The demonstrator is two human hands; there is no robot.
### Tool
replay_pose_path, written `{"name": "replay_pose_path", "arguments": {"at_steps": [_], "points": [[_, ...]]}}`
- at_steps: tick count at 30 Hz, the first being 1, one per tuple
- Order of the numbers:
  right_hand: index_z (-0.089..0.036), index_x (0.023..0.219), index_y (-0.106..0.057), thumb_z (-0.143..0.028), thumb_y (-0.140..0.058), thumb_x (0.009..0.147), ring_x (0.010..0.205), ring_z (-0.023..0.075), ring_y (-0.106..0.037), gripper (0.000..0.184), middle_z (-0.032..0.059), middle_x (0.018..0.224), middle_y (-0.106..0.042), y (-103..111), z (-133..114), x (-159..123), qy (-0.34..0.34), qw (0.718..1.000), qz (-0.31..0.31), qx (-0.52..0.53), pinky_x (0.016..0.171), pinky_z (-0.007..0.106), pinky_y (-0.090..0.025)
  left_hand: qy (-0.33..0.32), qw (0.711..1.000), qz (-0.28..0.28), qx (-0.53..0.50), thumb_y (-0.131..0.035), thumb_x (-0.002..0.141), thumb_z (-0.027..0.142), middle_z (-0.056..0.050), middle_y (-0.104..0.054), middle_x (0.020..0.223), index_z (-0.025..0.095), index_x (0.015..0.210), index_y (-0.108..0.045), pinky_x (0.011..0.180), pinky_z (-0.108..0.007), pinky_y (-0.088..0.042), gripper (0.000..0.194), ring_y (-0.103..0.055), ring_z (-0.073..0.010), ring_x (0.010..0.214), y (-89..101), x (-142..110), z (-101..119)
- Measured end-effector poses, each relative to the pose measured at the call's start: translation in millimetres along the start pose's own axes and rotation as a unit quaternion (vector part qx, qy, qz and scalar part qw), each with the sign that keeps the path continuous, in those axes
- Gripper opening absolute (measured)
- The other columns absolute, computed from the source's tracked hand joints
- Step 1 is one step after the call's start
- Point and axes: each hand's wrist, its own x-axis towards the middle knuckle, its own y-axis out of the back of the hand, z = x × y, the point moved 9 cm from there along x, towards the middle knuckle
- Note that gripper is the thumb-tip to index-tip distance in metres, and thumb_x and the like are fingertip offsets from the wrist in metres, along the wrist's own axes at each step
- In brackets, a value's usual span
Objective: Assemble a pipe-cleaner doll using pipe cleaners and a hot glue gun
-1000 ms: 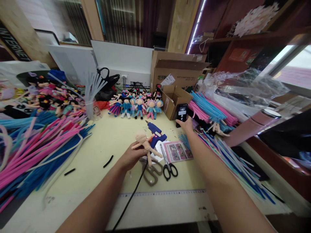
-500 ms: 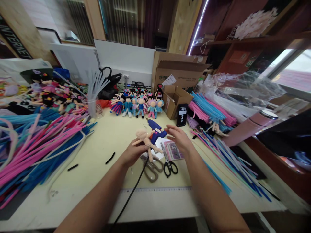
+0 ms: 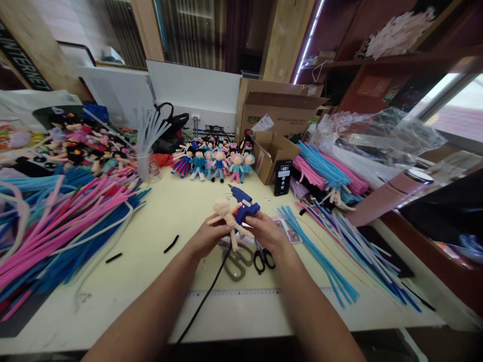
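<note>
My left hand [image 3: 208, 238] is closed on a beige pipe-cleaner doll [image 3: 228, 219], thumb across its body. The doll is bare, with a round head, arms and legs. At the doll's right leg, my right hand [image 3: 267, 232] has its fingers curled in against the limb; part of the grip is hidden. Directly behind the doll is a blue glue gun [image 3: 239, 193] with a small red light, close to my right fingertips. Below the hands lie grey-handled scissors [image 3: 235, 274] and black-handled scissors [image 3: 259, 262], partly covered.
Finished dolls [image 3: 219, 163] stand in a group at the back, beside a small cardboard box [image 3: 269, 158] and a phone [image 3: 282, 178]. Pipe cleaners [image 3: 83, 226] heap at the left; blue ones [image 3: 320, 256] lie at the right. A black cord [image 3: 206, 296] crosses the front. A pink flask [image 3: 388, 198] lies tilted.
My right hand has moved left and down from beside the glue gun to the doll's leg, its fingers closing. The blue pipe cleaners it covered now show. My left hand stays nearly still.
</note>
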Motion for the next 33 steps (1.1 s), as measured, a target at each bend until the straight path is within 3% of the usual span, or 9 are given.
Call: {"name": "replay_pose_path", "arguments": {"at_steps": [14,24,27,33], "points": [[-0.024,0.093,-0.069,-0.042,-0.080,0.062,0.090,0.0233,-0.066,0.038,0.0025,0.091,-0.072,-3.3,7.7,-5.7,0.003,0.997,0.068,0.022,0.085,0.038,-0.051,0.017,0.999,-0.031,0.036,-0.076,0.063,0.020,-0.011,-0.067,0.109,0.017,0.119,-0.063,0.091,-0.037,-0.045,0.057,-0.058,-0.0269,0.108,-5.2,-0.3,-12.9],[-0.024,0.101,-0.067,-0.044,-0.075,0.069,0.099,0.0222,-0.063,0.039,0.0043,0.100,-0.071,21.4,-1.6,-5.9,0.052,0.991,0.120,0.042,0.089,0.038,-0.047,-0.005,0.998,0.023,0.050,-0.075,0.063,0.020,-0.010,-0.069,0.097,0.014,0.098,-0.072,0.086,-0.036,-0.045,0.035,-0.061,-0.0255,0.096,9.5,3.1,3.1],[-0.025,0.109,-0.063,-0.050,-0.071,0.072,0.092,0.0216,-0.066,0.045,0.0049,0.099,-0.071,22.3,-3.9,-6.8,0.054,0.991,0.115,0.041,0.085,0.038,-0.048,-0.007,0.998,0.055,0.031,-0.076,0.063,0.021,-0.009,-0.069,0.090,0.013,0.091,-0.072,0.076,-0.032,-0.047,0.030,-0.063,-0.0222,0.086,17.4,3.1,7.0],[-0.027,0.122,-0.055,-0.056,-0.063,0.078,0.078,0.0176,-0.064,0.053,0.0019,0.087,-0.070,23.3,-2.9,-8.2,0.061,0.991,0.119,0.000,0.072,0.032,-0.049,-0.010,0.998,0.064,0.002,-0.076,0.065,0.022,-0.008,-0.070,0.088,0.014,0.087,-0.072,0.070,-0.029,-0.050,0.024,-0.063,-0.0189,0.080,23.7,4.5,8.1]]}}
